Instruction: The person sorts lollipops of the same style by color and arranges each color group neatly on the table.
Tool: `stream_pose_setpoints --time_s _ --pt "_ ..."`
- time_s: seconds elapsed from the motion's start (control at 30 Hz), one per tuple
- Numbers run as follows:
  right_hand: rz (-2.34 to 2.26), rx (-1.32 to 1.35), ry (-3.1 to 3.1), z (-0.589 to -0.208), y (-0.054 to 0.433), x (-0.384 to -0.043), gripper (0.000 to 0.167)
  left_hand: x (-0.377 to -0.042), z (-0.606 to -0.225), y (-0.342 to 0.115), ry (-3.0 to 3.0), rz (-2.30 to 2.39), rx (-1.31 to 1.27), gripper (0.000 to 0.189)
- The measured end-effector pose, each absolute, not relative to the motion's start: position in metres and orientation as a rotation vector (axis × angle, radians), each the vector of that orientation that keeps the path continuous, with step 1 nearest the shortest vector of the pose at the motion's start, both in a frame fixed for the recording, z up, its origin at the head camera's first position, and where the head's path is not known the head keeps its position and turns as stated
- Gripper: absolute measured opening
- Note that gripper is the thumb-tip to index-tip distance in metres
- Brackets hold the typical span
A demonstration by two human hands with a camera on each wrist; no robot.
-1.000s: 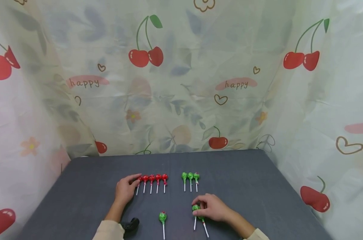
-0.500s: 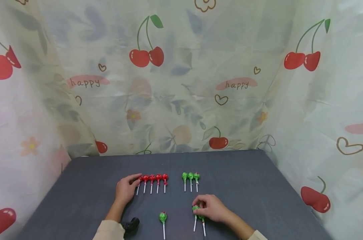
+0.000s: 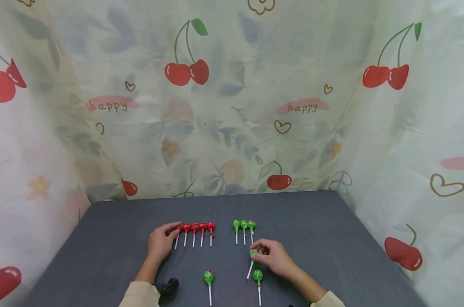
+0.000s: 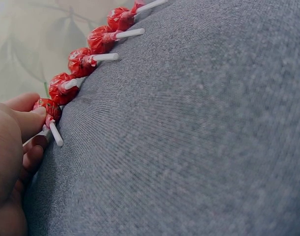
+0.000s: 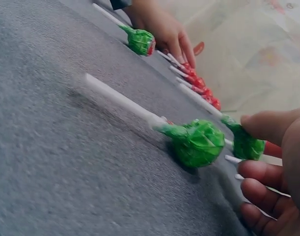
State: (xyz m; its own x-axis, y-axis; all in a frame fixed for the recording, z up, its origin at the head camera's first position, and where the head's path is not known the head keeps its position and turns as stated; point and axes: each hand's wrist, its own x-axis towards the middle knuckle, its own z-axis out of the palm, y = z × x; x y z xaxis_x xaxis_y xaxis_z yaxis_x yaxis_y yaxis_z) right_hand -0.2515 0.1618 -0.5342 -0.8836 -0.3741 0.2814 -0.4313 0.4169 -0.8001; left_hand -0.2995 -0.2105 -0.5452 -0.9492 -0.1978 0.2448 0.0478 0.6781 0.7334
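Observation:
My left hand (image 3: 160, 243) pinches the wrapped head of the leftmost red lollipop (image 4: 50, 109) between thumb and forefinger. That lollipop ends a row of several red lollipops (image 3: 195, 227), heads toward the back and white sticks toward me. A green lollipop (image 5: 247, 143) is pinched by its head in my right hand (image 3: 277, 259), its stick slanting toward me. Just beyond that hand lie three green lollipops (image 3: 244, 224) side by side. Closer to me, one green lollipop (image 3: 257, 276) lies below the right hand, and another green lollipop (image 3: 209, 277) lies farther left.
Dark grey cloth covers the table (image 3: 312, 221). A curtain (image 3: 224, 106) printed with cherries encloses the back and both sides. Beside the left sleeve (image 3: 140, 295) sits a black object (image 3: 168, 288), partly hidden.
My right hand has moved away from me toward the three green lollipops, carrying one green lollipop and leaving the one beside it on the cloth. The left hand stays put.

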Motion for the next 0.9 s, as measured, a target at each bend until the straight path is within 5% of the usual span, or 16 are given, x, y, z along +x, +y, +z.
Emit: stream_pose_setpoints --time_s 0.9 --pt "1.194 0.377 -2.694 -0.53 0.18 -0.302 0.012 -0.301 -0.546 -0.211 -2.595 -1.164 0.121 0.026"
